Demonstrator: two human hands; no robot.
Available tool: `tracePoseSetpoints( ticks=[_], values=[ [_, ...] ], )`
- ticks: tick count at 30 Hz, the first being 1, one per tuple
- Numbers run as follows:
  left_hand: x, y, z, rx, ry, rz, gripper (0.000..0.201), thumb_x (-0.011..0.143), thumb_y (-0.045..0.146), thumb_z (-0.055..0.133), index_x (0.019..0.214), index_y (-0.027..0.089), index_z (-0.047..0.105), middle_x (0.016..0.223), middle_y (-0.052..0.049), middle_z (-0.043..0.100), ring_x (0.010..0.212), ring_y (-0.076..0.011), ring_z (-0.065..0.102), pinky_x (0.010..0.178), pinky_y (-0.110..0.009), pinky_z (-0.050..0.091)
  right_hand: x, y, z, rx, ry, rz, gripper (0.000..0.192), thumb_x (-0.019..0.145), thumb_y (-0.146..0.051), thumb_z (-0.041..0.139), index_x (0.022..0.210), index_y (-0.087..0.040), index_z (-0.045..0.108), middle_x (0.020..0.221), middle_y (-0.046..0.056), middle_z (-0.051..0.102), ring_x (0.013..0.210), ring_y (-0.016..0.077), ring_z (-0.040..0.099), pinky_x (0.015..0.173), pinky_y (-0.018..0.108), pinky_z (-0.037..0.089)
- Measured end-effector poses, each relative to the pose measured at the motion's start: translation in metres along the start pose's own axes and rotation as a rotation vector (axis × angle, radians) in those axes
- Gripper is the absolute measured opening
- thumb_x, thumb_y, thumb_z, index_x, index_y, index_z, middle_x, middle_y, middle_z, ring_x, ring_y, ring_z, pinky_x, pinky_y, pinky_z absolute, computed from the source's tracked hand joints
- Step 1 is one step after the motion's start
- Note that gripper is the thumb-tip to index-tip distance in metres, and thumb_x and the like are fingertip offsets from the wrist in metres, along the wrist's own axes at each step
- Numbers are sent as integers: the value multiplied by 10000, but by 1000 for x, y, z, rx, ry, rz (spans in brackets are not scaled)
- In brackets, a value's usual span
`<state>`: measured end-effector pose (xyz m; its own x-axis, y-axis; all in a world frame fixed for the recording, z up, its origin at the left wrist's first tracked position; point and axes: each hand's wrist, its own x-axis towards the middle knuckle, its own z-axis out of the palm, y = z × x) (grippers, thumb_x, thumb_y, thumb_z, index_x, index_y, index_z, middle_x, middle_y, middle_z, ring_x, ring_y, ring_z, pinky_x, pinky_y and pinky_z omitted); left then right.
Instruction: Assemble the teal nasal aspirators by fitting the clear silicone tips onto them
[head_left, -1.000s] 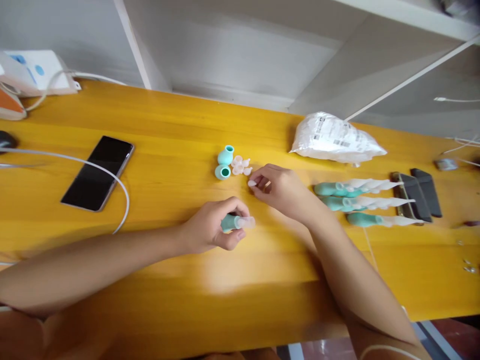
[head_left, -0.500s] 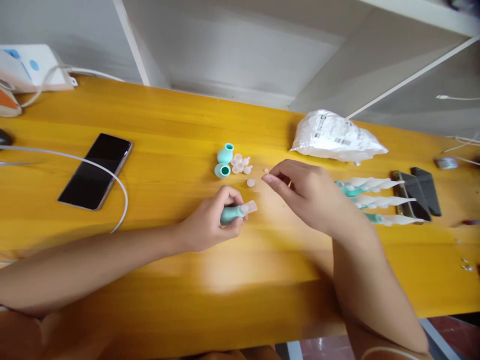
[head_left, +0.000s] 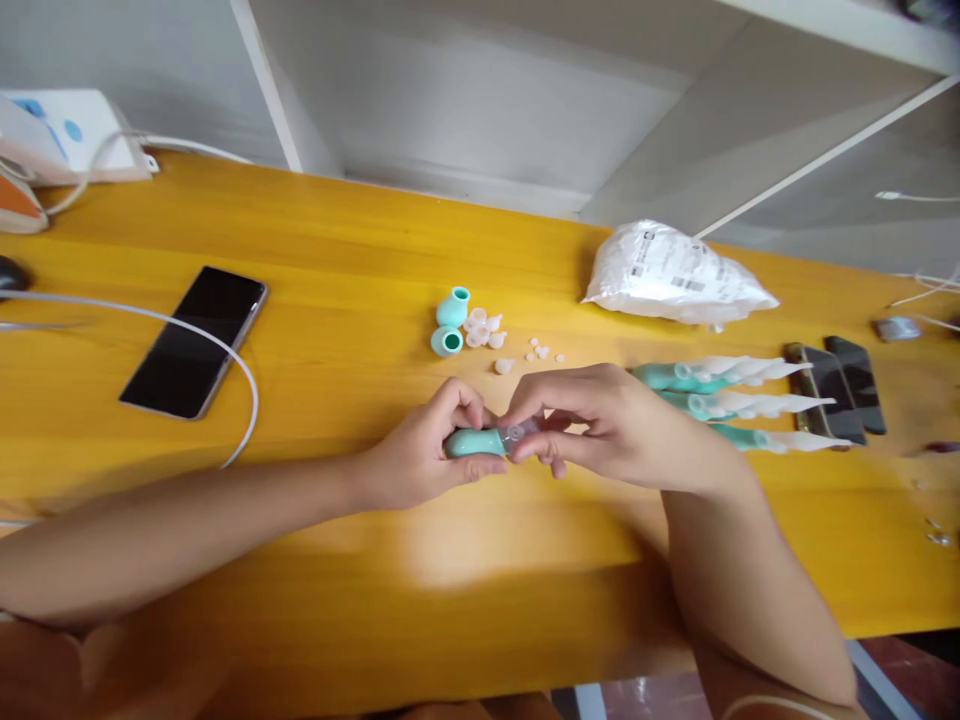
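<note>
Now swung back, right hand [head_left: 600, 430] pinches the clear tip of the teal bulb [head_left: 475, 442] gripped by left hand [head_left: 420, 455].

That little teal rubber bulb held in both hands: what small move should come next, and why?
Probably press the clear tip home. The left hand grips the teal rubber bulb, and the right hand pinches a clear plastic piece at its open end, seemingly not fully seated.

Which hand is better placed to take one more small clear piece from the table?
Probably the right hand: its fingers only pinch the clear tip and lie nearer the loose pieces. The left hand is wrapped around the teal bulb.
</note>
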<state>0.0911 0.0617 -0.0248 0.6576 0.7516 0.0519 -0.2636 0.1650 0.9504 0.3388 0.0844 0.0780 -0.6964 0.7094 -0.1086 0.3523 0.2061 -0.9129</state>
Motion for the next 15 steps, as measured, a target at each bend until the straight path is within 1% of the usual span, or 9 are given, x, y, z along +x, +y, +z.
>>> tracePoseSetpoints(
  ticks=[2, 4, 5, 7, 9, 10, 12, 13, 15],
  values=[
    [-2, -1, 0, 28, 6, -5, 520, 1014, 436, 894, 1022, 257, 406, 948, 41, 631, 775, -105, 618, 707, -247, 468, 1, 2, -1, 76, -35, -14, 183, 1095, -387, 834, 1078, -208, 801, 920, 11, 846, 573, 97, 768, 564, 210, 609],
    [-3, 0, -1, 58, -1, 9, 509, 1027, 427, 882, 1009, 255, 404, 997, 11, 665, 864, -134, 692, 754, -263, 504, 2, 7, -1, 156, -61, -10, 179, 1090, -375, 842, 1077, -200, 804, 904, 16, 844, 574, 94, 760, 558, 201, 614],
    [-3, 1, -1, 60, -28, 23, 480, 1057, 413, 848, 1009, 256, 397, 1019, -6, 692, 920, -151, 730, 789, -275, 525, 4, 11, -2, 206, -73, -10, 176, 1093, -369, 838, 1076, -196, 806, 889, 18, 841, 576, 97, 754, 555, 203, 617],
    [-4, 4, -1, 53, -125, 52, 420, 1118, 360, 765, 1017, 265, 368, 1063, -45, 763, 1014, -177, 780, 861, -302, 561, 7, 20, -3, 294, -66, -20, 191, 1093, -384, 837, 1073, -196, 811, 880, 24, 839, 583, 106, 741, 543, 221, 622],
    [-5, 6, -1, 83, -242, 68, 367, 1142, 296, 719, 1045, 269, 367, 1135, -90, 827, 1048, -182, 801, 895, -318, 574, 10, 28, -6, 273, 47, -64, 227, 1078, -439, 851, 1074, -214, 824, 917, 36, 851, 630, 128, 750, 559, 251, 631],
    [-6, 7, -1, 120, -291, 63, 337, 1139, 269, 718, 1072, 268, 387, 1176, -111, 842, 1050, -183, 806, 897, -321, 577, 12, 31, -7, 183, 138, -88, 231, 1070, -461, 857, 1077, -231, 835, 964, 47, 862, 693, 151, 773, 605, 280, 652],
    [-7, 8, -1, 199, -347, 52, 285, 1123, 237, 725, 1131, 259, 441, 1239, -140, 849, 1047, -187, 810, 888, -324, 584, 16, 35, -6, -120, 327, -125, 191, 1090, -458, 828, 1107, -271, 861, 1085, 74, 873, 895, 218, 820, 777, 371, 699],
    [-7, 7, -1, 226, -362, 43, 266, 1120, 232, 723, 1151, 254, 460, 1249, -146, 849, 1054, -191, 812, 895, -332, 589, 18, 37, -5, -291, 391, -141, 168, 1114, -434, 792, 1142, -288, 871, 1144, 86, 866, 1000, 251, 824, 871, 418, 702],
    [-7, 7, -1, 243, -360, 32, 255, 1115, 237, 723, 1161, 253, 472, 1232, -142, 852, 1057, -200, 813, 920, -353, 599, 20, 38, 0, -571, 435, -162, 197, 1164, -367, 697, 1251, -309, 864, 1247, 101, 835, 1133, 287, 802, 982, 475, 682]
  ],
)
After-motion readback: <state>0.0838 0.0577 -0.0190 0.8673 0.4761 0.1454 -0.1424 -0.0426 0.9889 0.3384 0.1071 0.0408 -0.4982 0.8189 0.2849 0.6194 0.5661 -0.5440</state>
